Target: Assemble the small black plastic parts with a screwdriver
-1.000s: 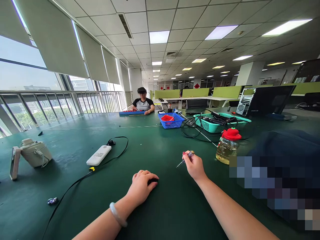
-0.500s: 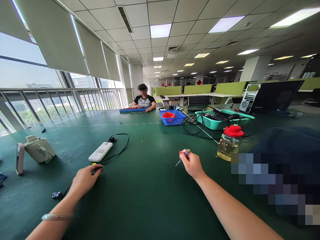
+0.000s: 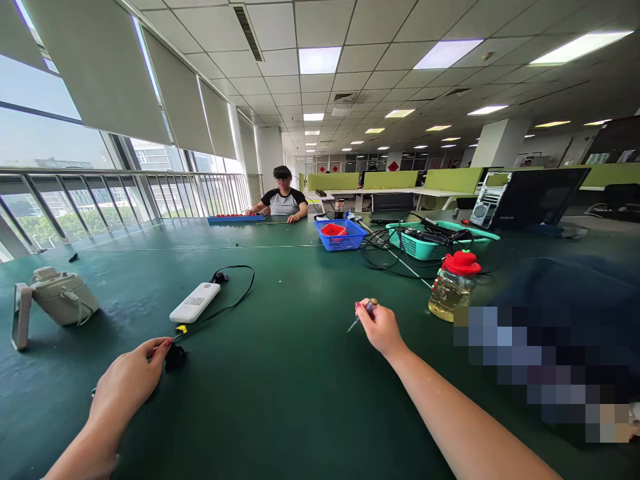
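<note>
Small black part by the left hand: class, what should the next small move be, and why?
Probably pinch the small black part with the left hand: its fingertips lie right at it on the green table, not closed round it, while the right hand holds a screwdriver.

dark green table (image 3: 300,400), white power strip (image 3: 195,303), blue basket (image 3: 341,242), teal basket (image 3: 425,248), red-lidded jar (image 3: 453,287)

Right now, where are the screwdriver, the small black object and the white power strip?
screwdriver (image 3: 355,325): head view, on its thin metal shaft.
small black object (image 3: 175,357): head view, on its middle.
white power strip (image 3: 195,302): head view, on its top face.
</note>
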`<state>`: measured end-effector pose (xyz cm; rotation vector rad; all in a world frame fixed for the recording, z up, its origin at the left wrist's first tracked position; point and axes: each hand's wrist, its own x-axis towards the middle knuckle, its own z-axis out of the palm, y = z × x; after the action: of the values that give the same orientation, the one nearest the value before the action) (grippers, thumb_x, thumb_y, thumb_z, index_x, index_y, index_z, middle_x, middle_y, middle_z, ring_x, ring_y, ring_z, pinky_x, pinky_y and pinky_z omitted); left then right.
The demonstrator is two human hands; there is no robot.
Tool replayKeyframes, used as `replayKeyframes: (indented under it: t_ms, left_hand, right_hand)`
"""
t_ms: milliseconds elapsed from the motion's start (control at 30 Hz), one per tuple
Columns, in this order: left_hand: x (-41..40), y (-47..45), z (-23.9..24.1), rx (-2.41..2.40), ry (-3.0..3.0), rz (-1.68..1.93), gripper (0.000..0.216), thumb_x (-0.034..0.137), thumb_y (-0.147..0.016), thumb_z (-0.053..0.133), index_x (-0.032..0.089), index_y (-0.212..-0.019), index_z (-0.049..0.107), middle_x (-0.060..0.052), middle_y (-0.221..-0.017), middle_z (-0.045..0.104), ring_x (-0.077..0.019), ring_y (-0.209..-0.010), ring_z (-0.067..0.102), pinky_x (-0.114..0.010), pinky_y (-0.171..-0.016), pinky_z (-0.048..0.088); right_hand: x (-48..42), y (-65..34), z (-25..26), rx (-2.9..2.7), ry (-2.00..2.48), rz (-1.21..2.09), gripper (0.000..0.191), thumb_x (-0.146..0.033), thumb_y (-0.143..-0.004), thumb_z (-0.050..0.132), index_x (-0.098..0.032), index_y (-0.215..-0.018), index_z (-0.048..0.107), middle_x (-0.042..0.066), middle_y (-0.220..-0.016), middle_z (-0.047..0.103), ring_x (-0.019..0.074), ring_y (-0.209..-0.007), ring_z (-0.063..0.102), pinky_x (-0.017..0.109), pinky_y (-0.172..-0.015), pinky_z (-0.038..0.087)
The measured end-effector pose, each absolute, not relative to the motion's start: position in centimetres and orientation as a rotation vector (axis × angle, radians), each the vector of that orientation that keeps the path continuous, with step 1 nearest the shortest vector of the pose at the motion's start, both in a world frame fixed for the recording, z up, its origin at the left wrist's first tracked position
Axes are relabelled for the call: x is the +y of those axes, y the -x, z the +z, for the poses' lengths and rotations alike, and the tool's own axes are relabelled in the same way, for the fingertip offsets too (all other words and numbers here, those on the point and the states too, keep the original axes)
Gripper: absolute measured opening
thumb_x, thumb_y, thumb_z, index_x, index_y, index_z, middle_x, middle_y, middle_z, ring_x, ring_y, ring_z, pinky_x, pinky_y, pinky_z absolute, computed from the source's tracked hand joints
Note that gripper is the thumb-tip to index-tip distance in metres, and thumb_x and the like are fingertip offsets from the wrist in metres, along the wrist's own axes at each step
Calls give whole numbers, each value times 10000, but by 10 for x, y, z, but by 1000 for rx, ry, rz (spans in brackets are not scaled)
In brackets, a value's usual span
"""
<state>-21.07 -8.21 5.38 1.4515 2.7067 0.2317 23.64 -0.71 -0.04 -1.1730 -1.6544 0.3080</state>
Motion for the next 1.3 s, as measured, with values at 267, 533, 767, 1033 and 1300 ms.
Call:
replayKeyframes:
  t_ms: [267, 533, 767, 1033, 1300]
  left_hand:
    - [-81, 202, 52, 2796, -1350, 79, 593, 613, -896, 197, 346, -1299, 541, -26, -1112, 712, -288, -1031, 626, -343, -769, 422]
    - [-76, 203, 50, 2811, -1348, 96, 587, 614, -890, 213, 334, -1288, 542, -38, -1111, 707, -294, -1015, 635, -339, -736, 443]
    - [-80, 194, 42, 2788, -1638, 272, 586, 549, -902, 261, 193, -1196, 622, -182, -1008, 707, -367, -1020, 631, -434, -821, 439]
    - [-82, 192, 38, 2769, -1619, 226, 563, 503, -916, 268, 194, -1237, 612, -195, -1054, 691, -372, -1138, 578, -475, -897, 414]
    - [-82, 202, 31, 2712, -1694, 235, 548, 490, -913, 293, 220, -1255, 624, -172, -1182, 673, -386, -1269, 468, -528, -950, 388]
  right_hand:
    - [-8, -236, 1, -1658, 1163, 310, 419, -485, -932, 398, -225, -623, 509, -10, -528, 510, 155, -499, 507, 246, -495, 383]
    - [-9, -235, 3, -1667, 1154, 324, 416, -479, -929, 400, -225, -618, 508, -14, -528, 509, 154, -494, 505, 247, -502, 385]
    - [-9, -235, 4, -1650, 1158, 305, 416, -483, -922, 406, -224, -616, 517, -29, -493, 472, 147, -466, 483, 249, -506, 385]
    - [-9, -236, 4, -1660, 1153, 284, 410, -466, -922, 411, -223, -610, 517, -26, -497, 486, 146, -467, 494, 247, -509, 378]
    - [-9, -235, 6, -1677, 1154, 303, 400, -467, -928, 400, -225, -629, 506, -17, -529, 507, 157, -498, 518, 253, -530, 379]
